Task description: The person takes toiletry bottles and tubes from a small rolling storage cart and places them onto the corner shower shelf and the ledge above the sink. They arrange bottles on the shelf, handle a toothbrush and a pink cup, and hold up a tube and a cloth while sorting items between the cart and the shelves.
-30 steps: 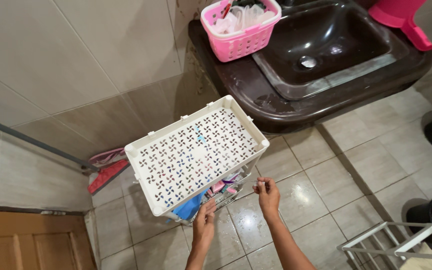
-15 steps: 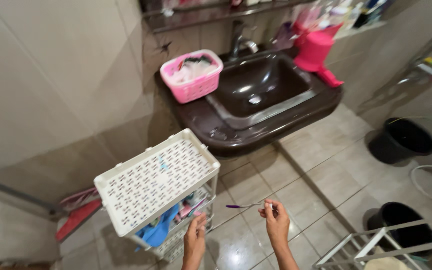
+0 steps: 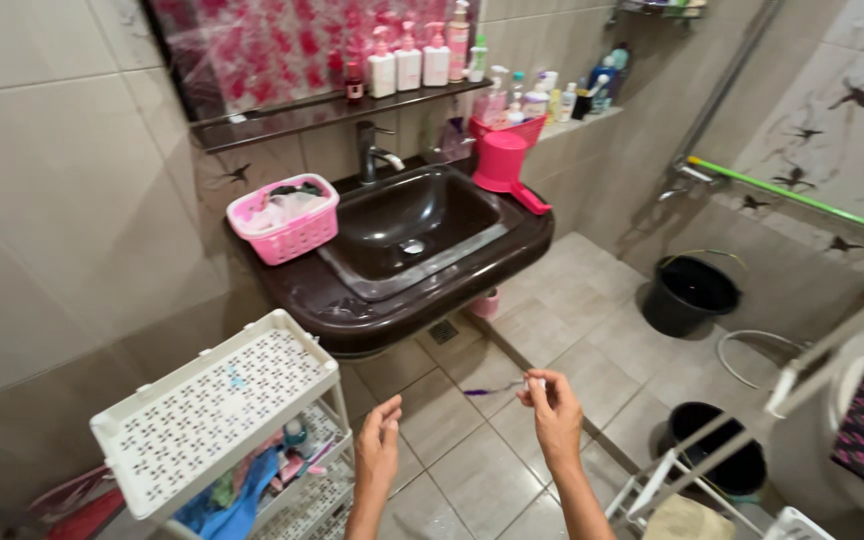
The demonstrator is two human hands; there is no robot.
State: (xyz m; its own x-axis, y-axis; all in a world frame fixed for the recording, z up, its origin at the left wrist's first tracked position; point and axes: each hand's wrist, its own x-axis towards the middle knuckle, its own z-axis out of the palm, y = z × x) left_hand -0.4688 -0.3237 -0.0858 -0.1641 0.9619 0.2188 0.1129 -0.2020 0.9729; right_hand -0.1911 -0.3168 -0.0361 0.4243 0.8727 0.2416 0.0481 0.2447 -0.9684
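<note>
A: Quick pass. Right hand (image 3: 555, 415) is pinched shut on a thin purple stick (image 3: 492, 391), thumb and fingertips closed on one end, the rest poking out to the left, roughly level. Can't tell what kind of stick it is, too small.

B: Left hand (image 3: 379, 450)?

A: Raised beside it, fingers loosely half curled, holding nothing, touching nothing. Both hands hang in mid-air over the tiled floor (image 3: 472, 470), between the white rack (image 3: 214, 412) and the metal frame (image 3: 697, 470) at lower right.

B: Progress?

A: My read: the stick is picked up and in hand, not set down or put anywhere yet. Nothing else looks handled. That's all the frame gives.

B: Surroundings?

A: White rack on the left has a perforated top tray, bare except for a small blue speck; lower tiers are stuffed with blue cloth and small bottles. Dark sink (image 3: 407, 225) ahead, wall-mounted, with a pink basket (image 3: 285, 222) on its left rim and a pink dipper (image 3: 504, 165) on the right. Shelf of bottles (image 3: 422, 60) above the tap. One black bucket (image 3: 690, 293) by the far wall, another (image 3: 722, 450) nearer, partly behind the metal frame. Green rail (image 3: 802, 200) on the right wall.

B: Anything in the way?

A: Rack is close on the left hand's side, frame close on the right; floor directly below the hands looks open.
</note>
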